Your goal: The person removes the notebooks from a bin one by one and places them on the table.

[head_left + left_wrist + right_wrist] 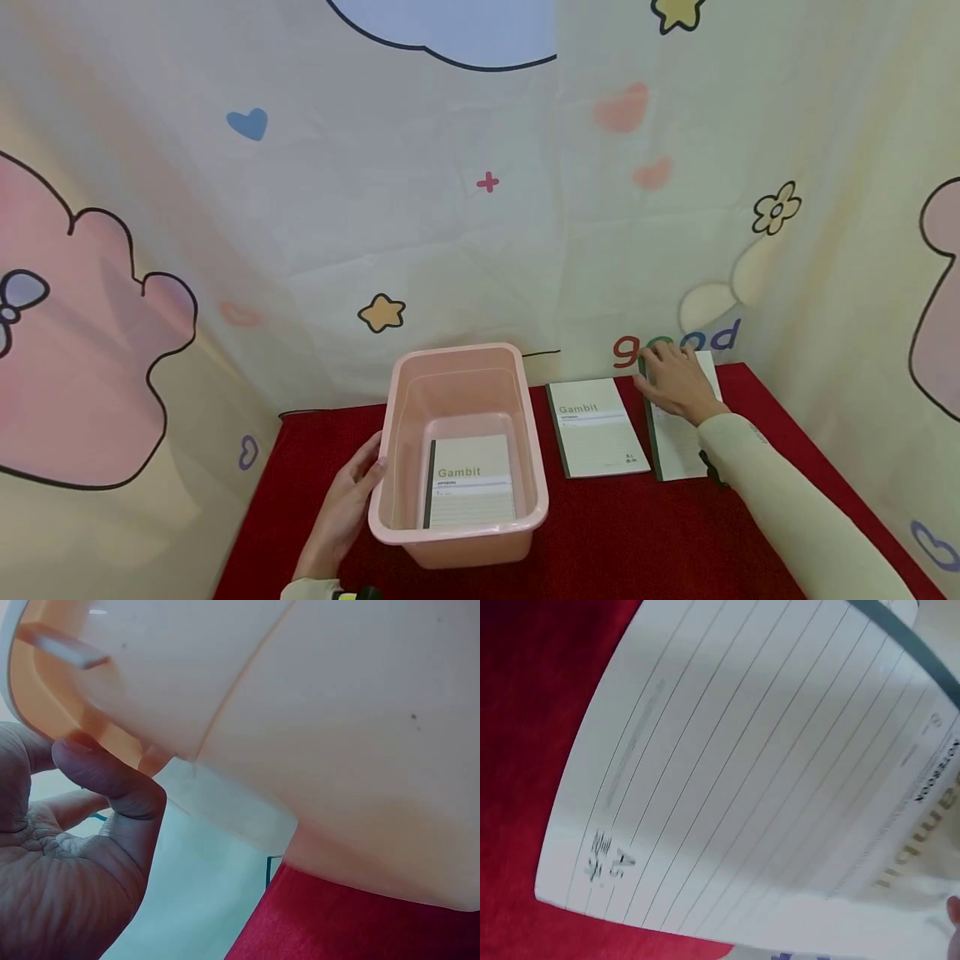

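Notebook (pixel 677 437) beneath right grip (pixel 681 385), closure unclear; left grip (pixel 345 500) pinching pink basin (pixel 468 552) by rim.

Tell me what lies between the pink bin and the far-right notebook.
In the head view, a single Gambit notebook lies between the pink bin and the far-right notebook, flat on the red cloth.

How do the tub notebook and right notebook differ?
Place: the tub notebook lies inside the tub; the right notebook is outside it, over red cloth.
Contact: the right hand holds the right notebook; no hand touches the tub notebook.
Head view: the tub notebook's title shows; the right notebook's is covered.
Shared: both have pale Gambit covers and dark spines.
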Action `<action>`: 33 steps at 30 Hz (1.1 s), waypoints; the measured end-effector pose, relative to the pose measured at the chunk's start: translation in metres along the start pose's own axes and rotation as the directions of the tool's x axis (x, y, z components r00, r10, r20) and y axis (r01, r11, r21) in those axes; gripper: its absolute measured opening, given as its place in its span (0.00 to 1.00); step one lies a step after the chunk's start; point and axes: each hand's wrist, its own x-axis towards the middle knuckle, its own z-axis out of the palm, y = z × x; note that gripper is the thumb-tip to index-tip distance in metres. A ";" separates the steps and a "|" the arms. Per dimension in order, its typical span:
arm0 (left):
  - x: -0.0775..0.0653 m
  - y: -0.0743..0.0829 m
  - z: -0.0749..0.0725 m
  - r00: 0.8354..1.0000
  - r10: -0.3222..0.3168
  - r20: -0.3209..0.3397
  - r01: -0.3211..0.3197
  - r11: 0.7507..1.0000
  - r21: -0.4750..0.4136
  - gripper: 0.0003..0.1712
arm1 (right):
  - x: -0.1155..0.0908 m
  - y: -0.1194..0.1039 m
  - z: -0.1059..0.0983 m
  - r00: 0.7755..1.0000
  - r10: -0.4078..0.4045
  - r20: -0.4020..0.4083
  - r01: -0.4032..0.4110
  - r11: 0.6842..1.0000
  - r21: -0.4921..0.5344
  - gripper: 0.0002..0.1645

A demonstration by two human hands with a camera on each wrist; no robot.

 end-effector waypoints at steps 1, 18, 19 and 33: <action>0.000 -0.001 0.000 1.000 0.003 0.003 -0.003 1.000 -0.002 0.33 | 0.001 -0.002 0.001 1.000 0.012 0.018 -0.012 1.000 0.013 0.29; -0.001 -0.001 -0.001 1.000 0.000 0.014 0.000 1.000 0.000 0.34 | 0.002 -0.025 0.004 1.000 -0.005 -0.005 0.005 1.000 0.024 0.30; 0.000 0.000 -0.001 1.000 0.000 0.014 0.000 1.000 -0.003 0.34 | 0.003 -0.028 0.001 0.999 -0.022 -0.031 0.022 0.999 0.028 0.29; 0.000 0.002 0.000 1.000 -0.010 0.011 0.010 1.000 -0.010 0.33 | 0.006 -0.060 -0.045 0.984 -0.091 -0.155 0.096 0.995 0.028 0.31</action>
